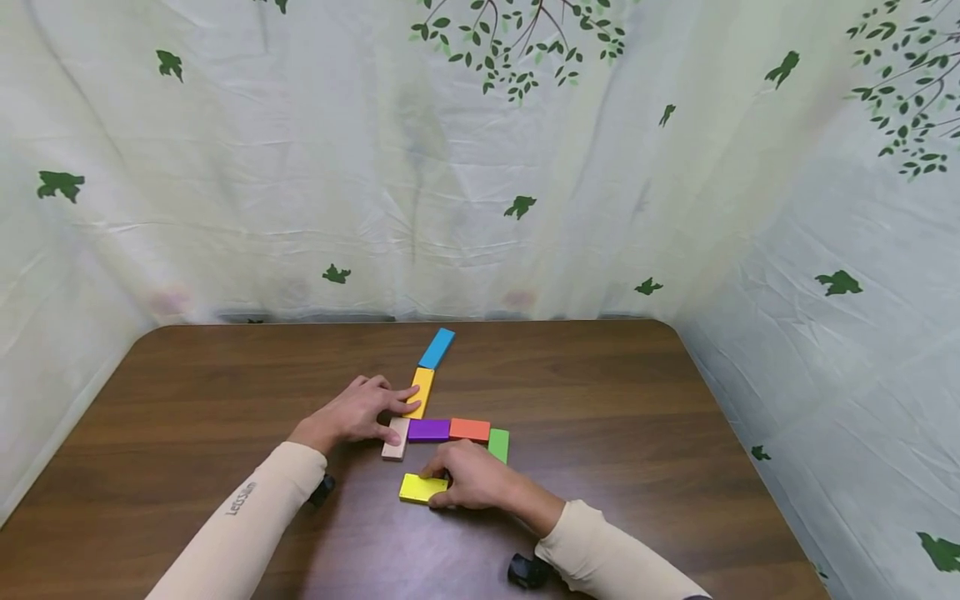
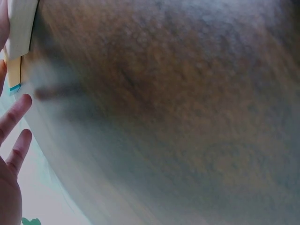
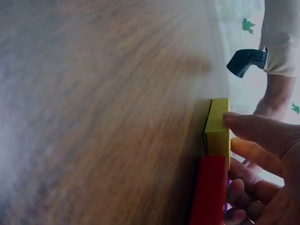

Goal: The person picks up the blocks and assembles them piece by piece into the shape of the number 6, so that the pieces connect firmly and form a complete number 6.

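My left hand [image 1: 360, 408] rests over a pale wooden block [image 1: 392, 450] and an orange-yellow block [image 1: 424, 382], thumb on the pale one and fingertips on the other. Spread, straight fingers [image 2: 15, 117] show in the left wrist view. With thumb and forefinger, my right hand [image 1: 480, 477] pinches a bright yellow block [image 1: 418, 487] lying flat on the table. A red block [image 3: 208, 192] abuts its end in the right wrist view; the hand hides that one from the head view. Purple [image 1: 429, 431], red-orange [image 1: 469, 430] and green [image 1: 498, 444] blocks lie in line beyond the right hand.
A blue block [image 1: 437, 348] meets the far end of the orange-yellow one. The brown wooden table [image 1: 615, 417] extends to both sides, with a pale leaf-patterned curtain [image 1: 300, 167] behind it. A black wrist device [image 1: 527, 572] sits beneath the right sleeve.
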`<state>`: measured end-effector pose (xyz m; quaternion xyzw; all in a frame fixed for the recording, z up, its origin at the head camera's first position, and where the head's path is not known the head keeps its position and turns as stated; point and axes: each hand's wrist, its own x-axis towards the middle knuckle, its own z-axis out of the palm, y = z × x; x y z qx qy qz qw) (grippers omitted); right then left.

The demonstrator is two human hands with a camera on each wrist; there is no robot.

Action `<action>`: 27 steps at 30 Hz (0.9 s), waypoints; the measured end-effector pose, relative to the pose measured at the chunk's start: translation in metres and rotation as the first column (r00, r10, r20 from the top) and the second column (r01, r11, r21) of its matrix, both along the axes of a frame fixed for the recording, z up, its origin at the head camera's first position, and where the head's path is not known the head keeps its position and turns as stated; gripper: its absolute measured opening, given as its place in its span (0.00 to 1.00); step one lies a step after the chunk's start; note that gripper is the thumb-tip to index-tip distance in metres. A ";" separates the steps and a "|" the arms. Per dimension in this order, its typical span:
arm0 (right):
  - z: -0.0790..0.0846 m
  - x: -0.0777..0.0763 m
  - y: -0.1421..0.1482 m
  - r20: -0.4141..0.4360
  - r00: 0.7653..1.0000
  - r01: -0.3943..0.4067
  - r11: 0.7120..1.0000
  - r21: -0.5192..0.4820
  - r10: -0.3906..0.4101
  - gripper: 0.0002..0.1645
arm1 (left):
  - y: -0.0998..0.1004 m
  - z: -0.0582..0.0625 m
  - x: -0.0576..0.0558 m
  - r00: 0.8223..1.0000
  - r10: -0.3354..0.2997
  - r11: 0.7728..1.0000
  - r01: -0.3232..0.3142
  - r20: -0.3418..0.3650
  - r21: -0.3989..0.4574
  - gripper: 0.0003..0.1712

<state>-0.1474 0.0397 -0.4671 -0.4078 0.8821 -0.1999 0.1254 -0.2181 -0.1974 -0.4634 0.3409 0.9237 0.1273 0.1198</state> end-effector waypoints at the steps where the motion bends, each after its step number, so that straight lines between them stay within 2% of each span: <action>1: 0.000 0.000 -0.001 0.000 1.000 0.007 1.000 0.003 -0.007 0.20 | 0.000 0.000 0.000 1.000 0.002 1.000 -0.002 0.001 -0.002 0.41; 9: -0.002 0.002 -0.008 -0.007 0.998 0.061 0.998 0.007 -0.061 0.22 | 0.000 0.001 0.000 1.000 0.007 1.000 -0.007 0.006 -0.010 0.41; 19: -0.002 0.004 -0.017 0.004 0.995 0.096 0.995 -0.023 -0.096 0.22 | -0.001 -0.001 0.000 0.999 -0.016 1.000 0.017 -0.032 0.012 0.41; 27: -0.005 0.006 -0.028 -0.064 0.992 0.107 0.994 -0.033 -0.108 0.17 | 0.000 -0.001 0.000 0.999 -0.008 1.000 0.009 -0.031 0.010 0.41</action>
